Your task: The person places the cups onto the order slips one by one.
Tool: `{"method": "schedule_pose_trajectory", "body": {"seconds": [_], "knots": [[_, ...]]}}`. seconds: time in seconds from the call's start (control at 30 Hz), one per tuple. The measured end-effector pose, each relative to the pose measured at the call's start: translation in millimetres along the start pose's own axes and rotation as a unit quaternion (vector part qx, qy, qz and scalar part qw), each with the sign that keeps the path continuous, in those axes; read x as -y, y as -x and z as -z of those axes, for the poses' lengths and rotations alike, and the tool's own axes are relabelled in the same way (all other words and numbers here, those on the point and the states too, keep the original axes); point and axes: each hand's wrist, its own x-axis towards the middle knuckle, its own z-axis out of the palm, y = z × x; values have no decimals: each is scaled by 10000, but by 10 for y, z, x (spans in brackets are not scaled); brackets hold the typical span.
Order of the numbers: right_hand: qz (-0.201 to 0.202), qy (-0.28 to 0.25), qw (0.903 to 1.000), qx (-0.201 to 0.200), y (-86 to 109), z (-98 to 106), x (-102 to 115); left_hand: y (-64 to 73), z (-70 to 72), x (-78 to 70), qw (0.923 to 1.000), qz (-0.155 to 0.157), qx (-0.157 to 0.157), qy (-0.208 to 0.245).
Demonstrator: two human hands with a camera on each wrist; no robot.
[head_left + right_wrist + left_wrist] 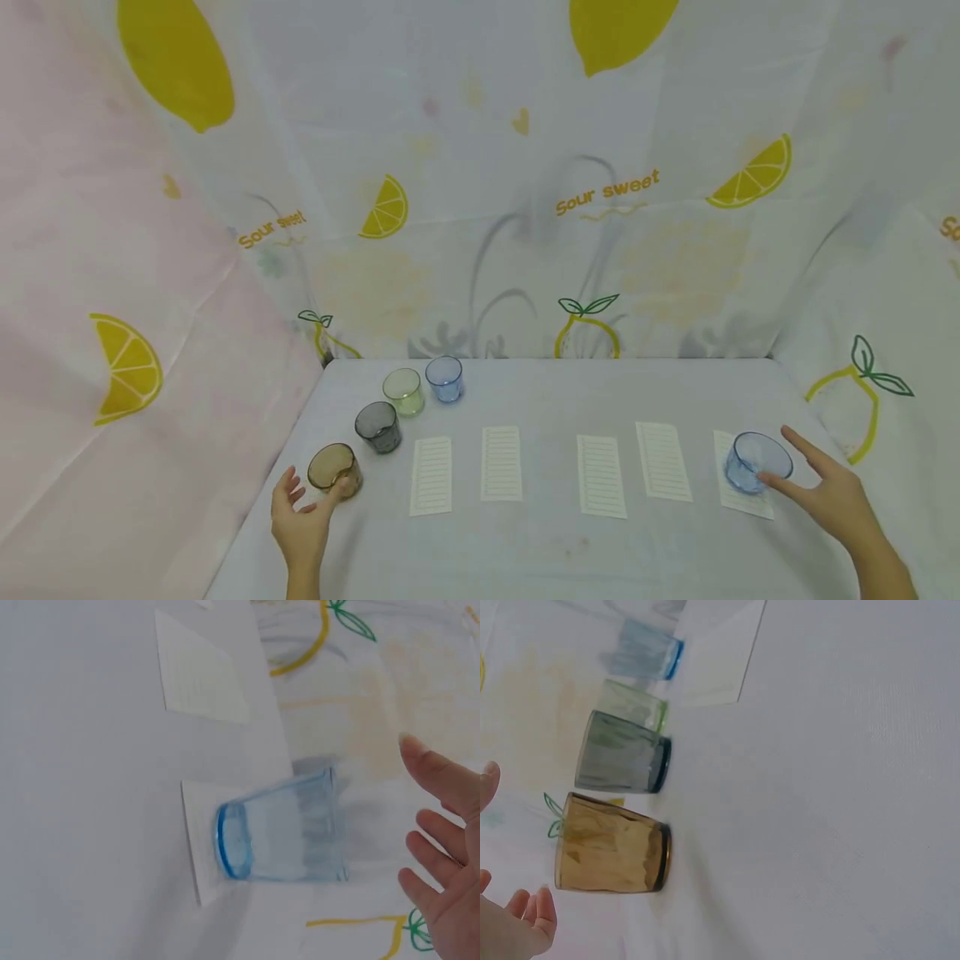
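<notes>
Beside the amber glass cup (335, 472) at the left of the table is my left hand (302, 521), fingers spread and relaxed. In the left wrist view a gap shows between its fingertips and the upright amber cup (611, 847). At the far right, a clear blue cup (753, 468) stands upright on a lined paper slip (756, 505). My right hand (836, 498) is just right of this cup, thumb and fingers apart. Seen from the right wrist, the hand (450, 847) is away from the rim of the blue cup (289, 832) and holds nothing.
Behind the amber cup, a grey cup (378, 428), a green cup (405, 393) and another blue cup (446, 381) form a slanting row. Several lined paper slips (501, 464) lie across the middle. Lemon-printed cloth (480, 275) hangs along the table's back and sides.
</notes>
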Motion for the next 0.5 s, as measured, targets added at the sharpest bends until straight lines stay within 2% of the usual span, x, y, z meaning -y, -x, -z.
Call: {"method": "schedule_pose_trajectory", "body": {"seconds": [0.07, 0.17, 0.3, 0.5], "knots": [[256, -204, 9992, -228, 0, -45, 73, -19, 3, 39, 9999, 143, 10, -9], [561, -558, 9965, -253, -34, -104, 179, -51, 0, 86, 9991, 358, 124, 191], [775, -832, 9935, 65, -94, -189, 318, -97, -1, 123, 9954, 684, 530, 413], [1042, -891, 9896, 437, -143, -382, 429, -128, -38, 174, 9891, 1003, 1025, 328]]}}
